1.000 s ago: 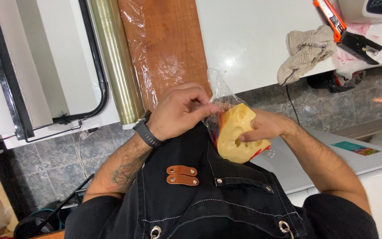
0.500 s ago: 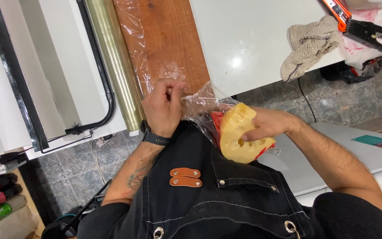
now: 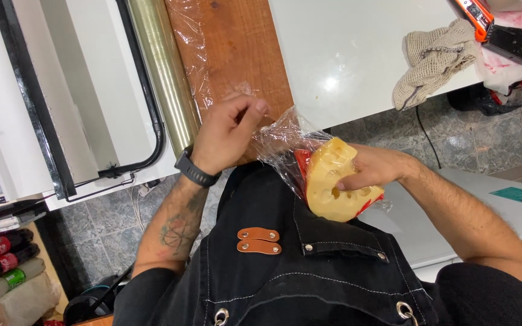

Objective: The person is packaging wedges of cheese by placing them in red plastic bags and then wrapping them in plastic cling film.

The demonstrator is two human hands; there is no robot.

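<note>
Cheese wedge point(image 3: 333, 184) in right hand point(image 3: 373, 169), left hand point(image 3: 225, 136) pinching plastic wrap point(image 3: 282, 142), seemingly

The right hand point(image 3: 373, 172) grips a wedge of yellow holed cheese point(image 3: 333, 184) with red rind against the black apron point(image 3: 291, 265), while the left hand point(image 3: 228, 136) (a dark watch on its wrist) pinches the clear plastic wrap point(image 3: 282, 142) stretched off the cheese. Beyond them lie a wooden board point(image 3: 237, 54), a white counter point(image 3: 345, 48) and a crumpled beige cloth point(image 3: 433, 60).
</note>
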